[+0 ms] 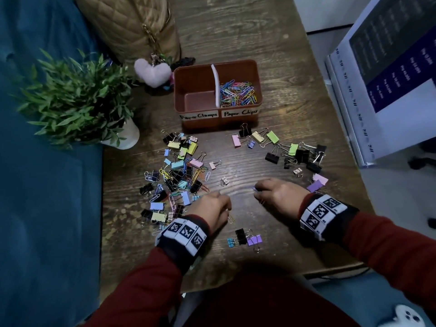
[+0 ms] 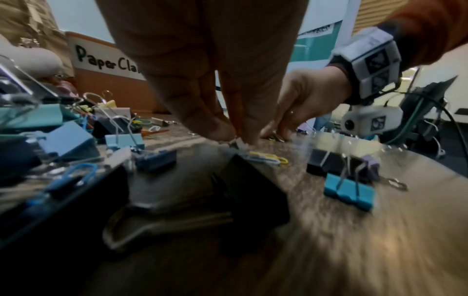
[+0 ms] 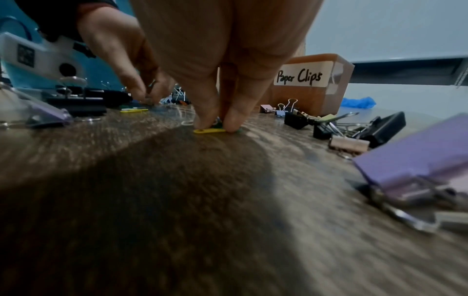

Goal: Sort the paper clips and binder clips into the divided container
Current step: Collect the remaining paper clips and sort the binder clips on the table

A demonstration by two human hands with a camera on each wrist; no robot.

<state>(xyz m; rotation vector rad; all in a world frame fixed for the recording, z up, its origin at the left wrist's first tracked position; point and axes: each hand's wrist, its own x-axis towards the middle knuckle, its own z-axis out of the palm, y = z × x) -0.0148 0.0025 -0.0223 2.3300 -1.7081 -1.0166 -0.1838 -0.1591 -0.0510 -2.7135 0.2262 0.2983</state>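
A brown divided container stands mid-table. Its "Paper Clamps" half is bare; the "Paper Clips" half holds a heap of coloured paper clips. A mixed pile of binder clips and paper clips lies at the left, and binder clips are spread at the right. My left hand pinches paper clips down at the table, thumb against finger. My right hand pinches a yellow paper clip and a green one on the wood.
A potted plant stands at the left table edge, with a quilted bag and pink plush heart behind. Three binder clips lie near the front edge. A printed board leans at the right.
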